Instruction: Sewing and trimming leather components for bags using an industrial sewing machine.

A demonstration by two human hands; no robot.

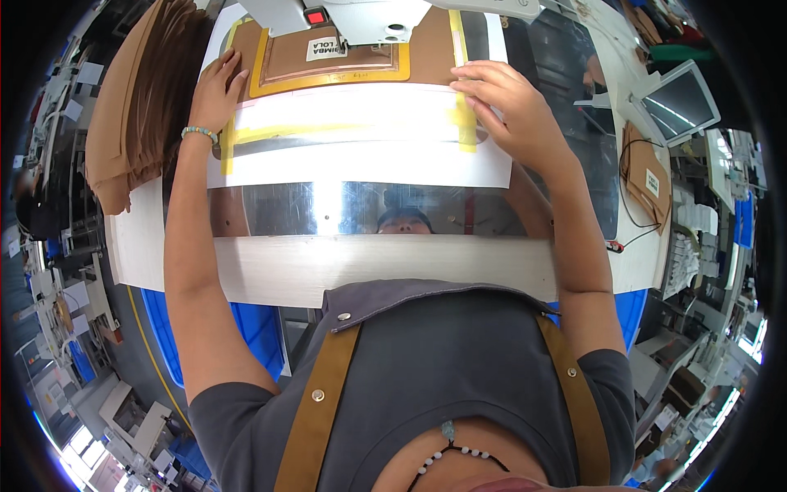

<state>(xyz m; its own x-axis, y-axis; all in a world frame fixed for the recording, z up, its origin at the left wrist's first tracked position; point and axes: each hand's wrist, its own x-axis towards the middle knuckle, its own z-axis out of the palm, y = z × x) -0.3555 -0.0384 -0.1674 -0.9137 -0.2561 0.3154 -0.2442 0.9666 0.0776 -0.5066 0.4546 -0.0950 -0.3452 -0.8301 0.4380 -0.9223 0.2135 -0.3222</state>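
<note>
Apron (434, 344) of dark grey cloth, held by brown straps (318, 394), fills the nearest part of the view, below it a beaded necklace (449, 448) at the neck. Blue bins (254, 336) show beneath the pale table (385, 258), one on each side of the body. Just past the table's near edge lies a shiny metal plate (279, 209), which mirrors part of a head and the right forearm. Beyond it a white sheet (352, 168) spreads across, with yellow tape (466, 127) running down both sides and another strip across its width.

The left hand (215, 94), a beaded bracelet (200, 132) on its wrist, rests at the left edge of the panel; its fingers lie close together, with the thumb a little apart. The right hand (512, 107) reaches over the tape on the right, fingers stretched out and slightly spread, thumb tucked below them. Neither hand is clamped on anything; how hard they press I cannot tell.

Between the hands is the brown panel (430, 61), lying flat beyond the sheet's bare white part. A yellow frame (328, 79) sits on it around a pale label (326, 49). Over the panel's far part hangs the white machine (369, 20), with a red button (315, 15). Brown pieces stand in a thick stack (135, 107) left of the left hand. Well to the right are a cable (625, 176) and a tilted screen (680, 98).
</note>
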